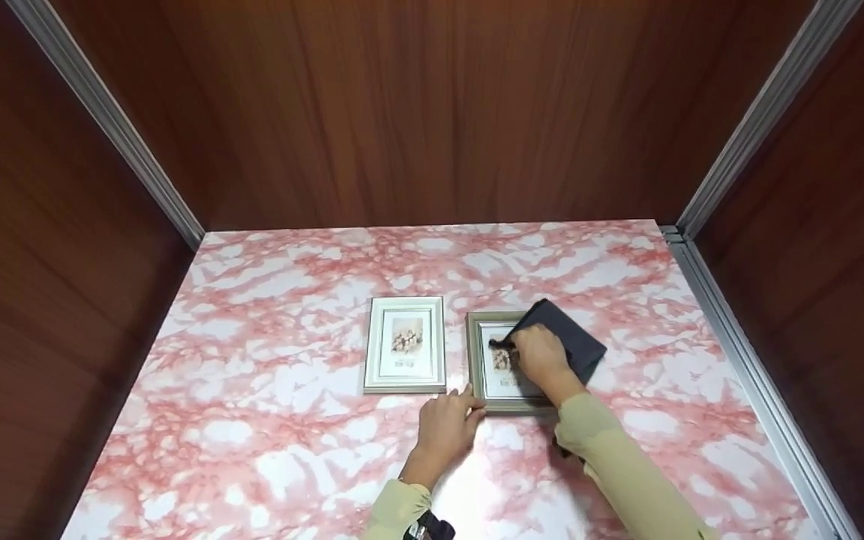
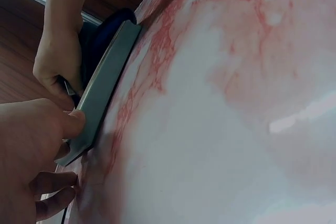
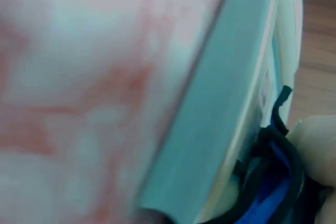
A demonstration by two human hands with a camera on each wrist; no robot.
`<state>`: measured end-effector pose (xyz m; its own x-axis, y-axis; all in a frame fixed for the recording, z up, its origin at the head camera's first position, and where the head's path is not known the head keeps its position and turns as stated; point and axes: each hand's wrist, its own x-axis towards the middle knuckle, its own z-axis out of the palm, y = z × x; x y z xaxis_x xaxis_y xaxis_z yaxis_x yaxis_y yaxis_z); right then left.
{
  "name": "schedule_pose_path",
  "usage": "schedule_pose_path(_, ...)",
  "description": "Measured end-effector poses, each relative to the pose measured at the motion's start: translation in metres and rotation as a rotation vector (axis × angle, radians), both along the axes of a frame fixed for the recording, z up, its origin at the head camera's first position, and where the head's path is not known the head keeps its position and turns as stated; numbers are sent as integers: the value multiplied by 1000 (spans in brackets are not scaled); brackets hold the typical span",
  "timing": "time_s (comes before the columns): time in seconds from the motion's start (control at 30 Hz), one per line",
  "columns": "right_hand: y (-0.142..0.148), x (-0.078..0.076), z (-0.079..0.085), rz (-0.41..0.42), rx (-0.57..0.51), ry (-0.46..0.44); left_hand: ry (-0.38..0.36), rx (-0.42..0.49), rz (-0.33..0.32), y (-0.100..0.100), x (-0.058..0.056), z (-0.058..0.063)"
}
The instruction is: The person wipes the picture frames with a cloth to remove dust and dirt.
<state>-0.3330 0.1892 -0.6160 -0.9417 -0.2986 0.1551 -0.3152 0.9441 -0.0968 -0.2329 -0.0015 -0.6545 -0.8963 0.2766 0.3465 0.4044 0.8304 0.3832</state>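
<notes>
A picture frame (image 1: 475,349) with a beige-grey border lies flat on the right of the table's middle. My left hand (image 1: 447,429) holds its lower left corner, and the left wrist view shows the thumb (image 2: 74,124) against the side edge. In my right hand (image 1: 542,358) is a bunched dark cloth (image 1: 573,336), pressed over the glass and covering the frame's right part. Part of the cloth hangs past the frame's right edge. Blue shows in the cloth's folds (image 3: 270,195) in the right wrist view. The printed picture (image 1: 502,360) is partly hidden.
To the left lies a second, paler picture frame (image 1: 385,345), a short gap apart from the first. Both rest on a red-and-white marbled table (image 1: 252,420). Brown wood panels (image 1: 432,112) with metal corner rails (image 1: 732,330) enclose the table's back and sides.
</notes>
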Motion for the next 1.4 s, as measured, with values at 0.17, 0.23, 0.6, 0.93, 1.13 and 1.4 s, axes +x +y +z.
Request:
schedule_pose_path(0.17, -2, -19, 1, -31, -6, -8, -6, 1, -34, 2, -2, 1)
schedule_pose_path(0.23, -6, -22, 2, -38, -14, -5, -2, -4, -40, 2, -3, 1)
schedule_pose_path(0.6, -39, -23, -5, 106, -38, 35, 15, -5, -14, 1, -2, 1)
schedule_pose_path(0.93, -44, 9, -2, 192, -21, 62, 81, 19, 30, 1, 0, -4)
schedule_pose_path(1.13, -46, 49, -4, 174, -35, 76, 92, 33, 54, 3, 3, -5)
schedule_pose_path(1.4, -43, 71, -2, 134, -30, 82, 107, 25, 75, 5, 4, -7)
